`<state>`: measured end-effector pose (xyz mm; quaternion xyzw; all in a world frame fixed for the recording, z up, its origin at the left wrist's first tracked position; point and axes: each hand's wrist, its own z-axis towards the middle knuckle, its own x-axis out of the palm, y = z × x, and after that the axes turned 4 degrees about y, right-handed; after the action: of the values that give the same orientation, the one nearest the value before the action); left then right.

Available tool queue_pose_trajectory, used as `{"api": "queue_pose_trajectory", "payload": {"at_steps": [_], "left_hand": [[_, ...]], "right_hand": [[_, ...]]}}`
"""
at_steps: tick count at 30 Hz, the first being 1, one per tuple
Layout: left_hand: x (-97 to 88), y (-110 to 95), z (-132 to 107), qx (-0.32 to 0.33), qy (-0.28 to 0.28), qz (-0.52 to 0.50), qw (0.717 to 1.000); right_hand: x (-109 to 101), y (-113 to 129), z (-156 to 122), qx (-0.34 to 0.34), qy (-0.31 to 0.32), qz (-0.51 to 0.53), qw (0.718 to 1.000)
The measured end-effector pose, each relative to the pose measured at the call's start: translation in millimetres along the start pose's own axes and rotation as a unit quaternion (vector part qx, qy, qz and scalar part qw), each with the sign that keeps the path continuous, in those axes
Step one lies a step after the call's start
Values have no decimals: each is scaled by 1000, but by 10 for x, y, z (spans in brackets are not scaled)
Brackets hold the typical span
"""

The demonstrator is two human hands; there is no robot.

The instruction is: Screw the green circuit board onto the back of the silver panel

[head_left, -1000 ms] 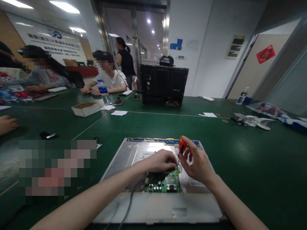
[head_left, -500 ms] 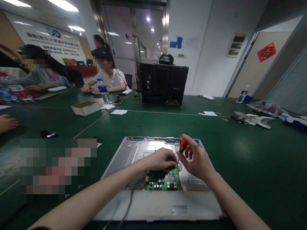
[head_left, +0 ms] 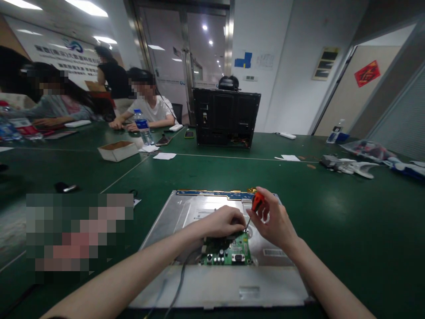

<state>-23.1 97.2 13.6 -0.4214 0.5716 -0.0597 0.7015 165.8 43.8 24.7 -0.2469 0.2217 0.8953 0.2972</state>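
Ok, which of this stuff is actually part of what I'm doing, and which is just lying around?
In hand: orange screwdriver in right hand; green circuit board under left hand; metal display panel; grey cable.
Lying about: cardboard box; water bottle; black computer case; paper slips.

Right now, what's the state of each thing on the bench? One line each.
left hand: fingers curled over the circuit board
right hand: shut on the screwdriver
screwdriver: tilted, tip down at the board's far corner
circuit board: flat on the monitor panel
monitor panel: face down, metal back up
computer case: upright, near side looks open
cardboard box: open
water bottle: upright, capped
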Motion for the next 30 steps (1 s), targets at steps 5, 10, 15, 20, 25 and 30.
{"api": "queue_pose_trajectory", "payload": {"at_steps": [5,10,15,20,25,30], "left_hand": [[8,23,4,3,1,-2,1000],[7,38,6,0,-1,-2,1000],[7,22,1,-4,-4,-3,1000],[18,19,-4,-1,-3,-10,1000],[42,36,1,2,-10,-10,1000],[36,23,2,3,-11,-6,1000]], "right_hand": [[-4,-22,-17,15,18,2,1000],[-33,9,0,23,37,20,999],[-24,18,8,18,28,23,999],[6,-19,-19,15,13,11,1000],[7,-35,-26,13,18,9,1000],[-13,-5,-12,18,26,9,999]]}}
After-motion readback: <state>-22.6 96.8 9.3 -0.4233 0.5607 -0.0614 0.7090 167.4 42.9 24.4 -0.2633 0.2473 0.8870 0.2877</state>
